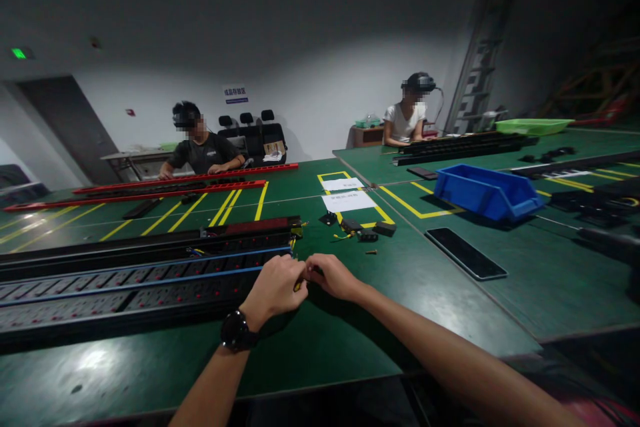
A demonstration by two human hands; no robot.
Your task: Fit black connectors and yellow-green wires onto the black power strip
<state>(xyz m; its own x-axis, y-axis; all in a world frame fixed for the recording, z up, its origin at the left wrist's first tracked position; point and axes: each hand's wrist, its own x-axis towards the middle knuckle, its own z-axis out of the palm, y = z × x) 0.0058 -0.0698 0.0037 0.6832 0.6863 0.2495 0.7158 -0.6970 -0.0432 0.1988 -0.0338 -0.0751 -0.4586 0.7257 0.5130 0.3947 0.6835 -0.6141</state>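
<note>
Still midway: left hand [274, 287] and right hand [334, 276] pinched together on yellow wire [299, 285] at end of long black power strip [145, 273]. Small parts [361, 231] waiting nearby on green table [350, 320].

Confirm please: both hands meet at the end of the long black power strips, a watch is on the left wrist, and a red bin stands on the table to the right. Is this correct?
One detail is wrong: the bin is blue, not red, as the head view shows. The left hand and right hand do meet at the end of the long black power strips, and the watch is on the left wrist.
</note>
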